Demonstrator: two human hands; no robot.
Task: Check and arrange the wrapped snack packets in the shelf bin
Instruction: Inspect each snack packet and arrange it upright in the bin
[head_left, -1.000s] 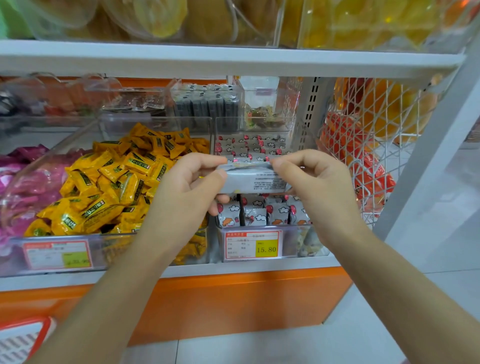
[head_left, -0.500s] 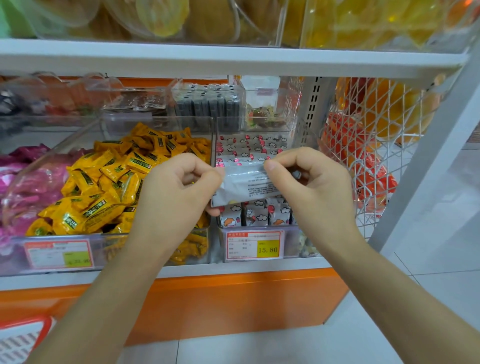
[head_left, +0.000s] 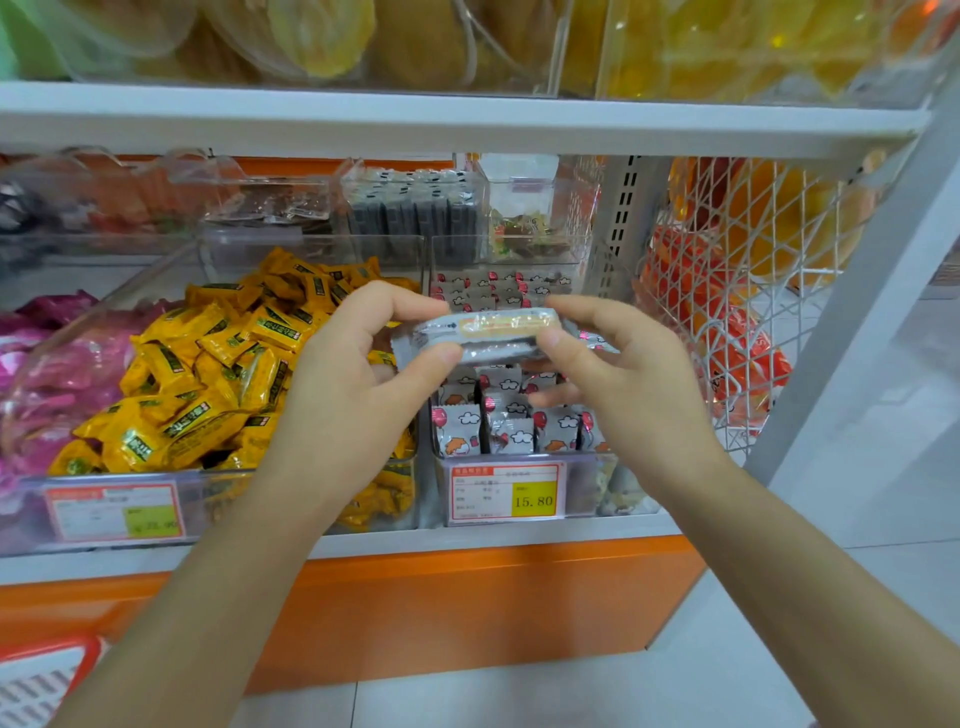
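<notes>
I hold one silver wrapped snack packet (head_left: 493, 338) edge-on above the clear shelf bin (head_left: 587, 493). My left hand (head_left: 348, 395) pinches its left end between thumb and fingers. My right hand (head_left: 628, 384) pinches its right end the same way. An orange strip shows along the packet's top edge. Below it, several white packets with cloud and balloon prints (head_left: 511, 431) stand upright in rows inside the bin. A price tag reading 15.80 (head_left: 506, 491) is fixed to the bin's front.
A bin heaped with yellow packets (head_left: 218, 364) sits to the left, pink packets (head_left: 47, 364) beyond it. A white wire basket (head_left: 753, 291) of orange and red bags hangs at right. A white shelf board (head_left: 467, 122) runs overhead. A red basket corner (head_left: 47, 675) shows bottom left.
The packet turned in my hands from showing its flat printed back to lying edge-on. Both hands stayed over the bin, still pinching its ends.
</notes>
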